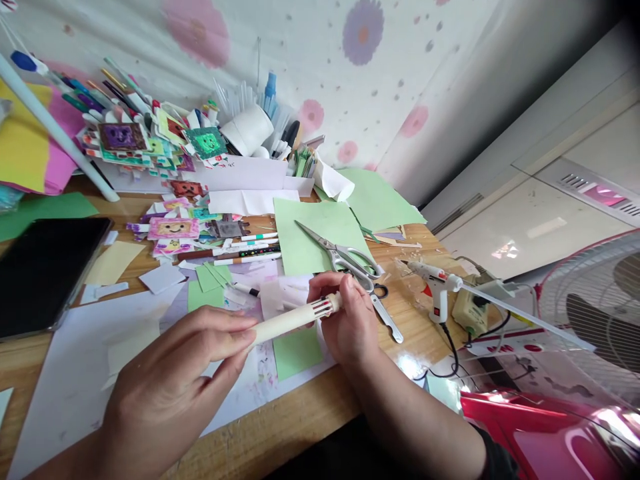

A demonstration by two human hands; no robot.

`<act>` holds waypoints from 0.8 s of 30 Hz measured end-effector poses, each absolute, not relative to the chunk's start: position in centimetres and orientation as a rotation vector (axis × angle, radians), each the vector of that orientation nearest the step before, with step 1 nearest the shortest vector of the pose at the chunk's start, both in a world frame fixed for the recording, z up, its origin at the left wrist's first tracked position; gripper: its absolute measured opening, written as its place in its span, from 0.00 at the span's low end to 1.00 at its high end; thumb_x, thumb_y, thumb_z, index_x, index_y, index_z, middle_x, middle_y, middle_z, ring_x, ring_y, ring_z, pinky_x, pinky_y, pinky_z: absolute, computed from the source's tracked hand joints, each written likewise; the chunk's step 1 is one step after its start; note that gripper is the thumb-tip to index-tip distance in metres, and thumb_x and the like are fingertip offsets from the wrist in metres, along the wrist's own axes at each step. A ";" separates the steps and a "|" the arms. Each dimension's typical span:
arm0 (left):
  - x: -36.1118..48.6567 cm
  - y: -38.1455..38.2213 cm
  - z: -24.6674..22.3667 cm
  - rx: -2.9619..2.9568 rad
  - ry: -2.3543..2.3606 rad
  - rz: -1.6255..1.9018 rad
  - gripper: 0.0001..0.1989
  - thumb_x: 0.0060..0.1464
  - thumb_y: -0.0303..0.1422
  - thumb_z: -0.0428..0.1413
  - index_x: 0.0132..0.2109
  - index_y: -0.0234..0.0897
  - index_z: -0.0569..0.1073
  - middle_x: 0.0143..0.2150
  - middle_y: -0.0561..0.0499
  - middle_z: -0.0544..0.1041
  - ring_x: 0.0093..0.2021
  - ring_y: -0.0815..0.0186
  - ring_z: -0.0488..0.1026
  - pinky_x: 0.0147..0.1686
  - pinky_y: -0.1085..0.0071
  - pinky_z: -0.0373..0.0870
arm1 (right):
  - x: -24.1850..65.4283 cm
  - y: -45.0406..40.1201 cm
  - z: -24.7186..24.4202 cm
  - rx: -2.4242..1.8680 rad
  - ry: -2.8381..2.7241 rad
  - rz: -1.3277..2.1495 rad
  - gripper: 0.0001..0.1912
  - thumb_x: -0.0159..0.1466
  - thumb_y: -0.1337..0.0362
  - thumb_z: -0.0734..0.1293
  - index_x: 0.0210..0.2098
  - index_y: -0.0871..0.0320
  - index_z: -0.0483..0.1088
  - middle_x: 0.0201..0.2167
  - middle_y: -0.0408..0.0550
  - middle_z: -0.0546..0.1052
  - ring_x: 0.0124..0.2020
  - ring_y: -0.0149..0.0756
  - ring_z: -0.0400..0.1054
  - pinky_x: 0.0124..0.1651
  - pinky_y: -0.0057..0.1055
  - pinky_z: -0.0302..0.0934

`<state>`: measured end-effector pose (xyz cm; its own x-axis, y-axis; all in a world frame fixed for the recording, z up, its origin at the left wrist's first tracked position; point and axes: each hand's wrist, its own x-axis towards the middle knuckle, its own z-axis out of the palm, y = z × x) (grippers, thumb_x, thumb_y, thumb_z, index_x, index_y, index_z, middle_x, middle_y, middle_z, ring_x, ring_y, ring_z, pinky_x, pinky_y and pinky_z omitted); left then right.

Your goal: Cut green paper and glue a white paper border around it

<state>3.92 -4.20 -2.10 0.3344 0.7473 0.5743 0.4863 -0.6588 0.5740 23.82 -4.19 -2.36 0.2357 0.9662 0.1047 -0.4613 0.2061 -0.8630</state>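
A thick cream multicolor pen (287, 325) with coloured slider tabs near one end is stretched between my two hands, slightly tilted. My left hand (185, 373) pinches its left end between thumb and fingers. At the slider end, my right hand (350, 320) has its fingers closed around the tip of the barrel. Under the pen lie white paper (240, 400) with purple smudges and a small green paper square (299, 353). Just beyond my right hand, large silver scissors (340, 253) rest on a green sheet (300, 227).
A hot glue gun (434, 287) with a long stick stands at the right, its cord by a power adapter (470, 310). A utility knife (387, 320) lies near my right hand. Coloured paper figures (173, 229), markers (250, 250) and a dark tablet (53, 273) are left. A fan (600, 300) stands right.
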 end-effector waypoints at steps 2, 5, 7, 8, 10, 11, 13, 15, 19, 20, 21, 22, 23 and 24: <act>3.8 -4.3 -2.2 2.294 1.111 1.219 0.14 0.53 0.24 0.57 0.41 0.51 0.72 0.42 0.60 0.79 0.42 0.69 0.77 0.46 0.73 0.72 | 24.0 -4.1 -2.3 -0.795 -0.761 1.183 0.19 0.62 0.48 0.66 0.30 0.58 0.76 0.20 0.40 0.68 0.13 0.26 0.58 0.13 0.26 0.57; 3.9 -4.2 -2.0 2.229 1.131 1.167 0.13 0.52 0.32 0.59 0.44 0.53 0.72 0.40 0.60 0.80 0.39 0.67 0.78 0.42 0.74 0.73 | 24.5 -3.9 -1.9 -0.769 -0.744 1.130 0.15 0.57 0.50 0.71 0.30 0.56 0.74 0.20 0.39 0.70 0.14 0.25 0.58 0.14 0.24 0.57; 4.0 -4.0 -1.8 2.121 1.162 1.074 0.12 0.50 0.39 0.60 0.44 0.52 0.73 0.37 0.60 0.80 0.35 0.66 0.78 0.36 0.76 0.73 | 24.9 -3.8 -1.6 -0.746 -0.743 1.089 0.14 0.54 0.53 0.75 0.31 0.56 0.74 0.22 0.41 0.73 0.19 0.27 0.63 0.20 0.23 0.60; 4.0 -3.9 -1.7 2.050 1.178 1.012 0.11 0.50 0.41 0.60 0.42 0.51 0.74 0.35 0.60 0.81 0.33 0.67 0.77 0.32 0.77 0.73 | 25.1 -3.8 -1.4 -0.735 -0.740 1.084 0.13 0.53 0.55 0.76 0.32 0.55 0.74 0.24 0.42 0.74 0.22 0.27 0.64 0.23 0.23 0.61; 4.0 -3.7 -1.6 1.910 1.195 0.910 0.09 0.51 0.44 0.58 0.37 0.48 0.76 0.31 0.59 0.80 0.29 0.68 0.76 0.28 0.78 0.71 | 25.2 -3.9 -1.3 -0.715 -0.738 1.109 0.13 0.52 0.57 0.76 0.34 0.55 0.75 0.27 0.43 0.76 0.26 0.28 0.65 0.27 0.23 0.61; 4.0 -3.7 -1.6 1.851 1.202 0.880 0.10 0.52 0.45 0.58 0.35 0.46 0.76 0.30 0.58 0.80 0.29 0.68 0.76 0.28 0.78 0.71 | 25.2 -4.0 -1.2 -0.712 -0.737 1.130 0.12 0.53 0.58 0.76 0.34 0.55 0.76 0.28 0.43 0.77 0.27 0.28 0.66 0.28 0.23 0.61; 4.0 -3.6 -1.6 1.755 1.217 0.855 0.11 0.50 0.45 0.59 0.36 0.44 0.77 0.31 0.56 0.80 0.30 0.67 0.77 0.30 0.79 0.72 | 25.1 -4.1 -1.3 -0.710 -0.722 1.169 0.11 0.53 0.58 0.76 0.34 0.55 0.76 0.29 0.44 0.78 0.29 0.29 0.67 0.29 0.23 0.62; 4.0 -3.6 -1.6 1.682 1.221 0.834 0.13 0.50 0.45 0.60 0.40 0.44 0.76 0.33 0.55 0.81 0.32 0.66 0.78 0.31 0.78 0.73 | 24.9 -4.1 -1.3 -0.701 -0.692 1.217 0.13 0.53 0.58 0.75 0.37 0.55 0.76 0.30 0.45 0.78 0.30 0.30 0.68 0.30 0.24 0.64; 4.0 -3.3 -1.2 1.656 1.193 0.760 0.14 0.52 0.46 0.57 0.41 0.44 0.78 0.35 0.53 0.82 0.33 0.65 0.78 0.29 0.78 0.74 | 24.7 -4.2 -1.3 -0.679 -0.641 1.337 0.19 0.50 0.64 0.75 0.42 0.53 0.76 0.35 0.45 0.79 0.32 0.32 0.71 0.32 0.27 0.68; 4.0 -3.3 -1.1 1.660 1.190 0.751 0.14 0.52 0.47 0.57 0.40 0.44 0.78 0.36 0.53 0.82 0.34 0.65 0.78 0.30 0.78 0.74 | 24.7 -4.2 -1.3 -0.682 -0.637 1.350 0.20 0.49 0.66 0.75 0.42 0.53 0.76 0.35 0.45 0.79 0.32 0.32 0.71 0.33 0.27 0.68; 4.0 -3.2 -1.0 1.662 1.189 0.745 0.14 0.52 0.47 0.57 0.40 0.44 0.79 0.37 0.53 0.82 0.35 0.64 0.78 0.30 0.77 0.74 | 24.7 -4.2 -1.3 -0.687 -0.636 1.352 0.19 0.49 0.67 0.75 0.42 0.53 0.76 0.34 0.44 0.79 0.32 0.32 0.71 0.33 0.27 0.68; 4.1 -3.2 -1.0 1.661 1.183 0.734 0.14 0.52 0.46 0.58 0.40 0.44 0.79 0.38 0.53 0.82 0.35 0.64 0.78 0.30 0.77 0.74 | 24.6 -4.2 -1.3 -0.691 -0.636 1.350 0.19 0.49 0.68 0.75 0.41 0.53 0.76 0.34 0.44 0.79 0.32 0.31 0.70 0.33 0.27 0.68; 4.1 -3.1 -0.9 1.658 1.172 0.718 0.14 0.52 0.46 0.58 0.40 0.44 0.79 0.38 0.53 0.82 0.35 0.64 0.78 0.30 0.77 0.74 | 24.6 -4.1 -1.3 -0.694 -0.636 1.346 0.19 0.48 0.69 0.75 0.41 0.53 0.76 0.34 0.43 0.79 0.31 0.31 0.70 0.33 0.26 0.67; 4.1 -3.1 -0.9 1.655 1.157 0.698 0.14 0.52 0.45 0.58 0.41 0.44 0.79 0.37 0.53 0.82 0.35 0.64 0.78 0.30 0.77 0.74 | 24.5 -4.1 -1.3 -0.697 -0.637 1.338 0.20 0.47 0.70 0.75 0.40 0.53 0.76 0.33 0.43 0.78 0.31 0.30 0.70 0.33 0.25 0.67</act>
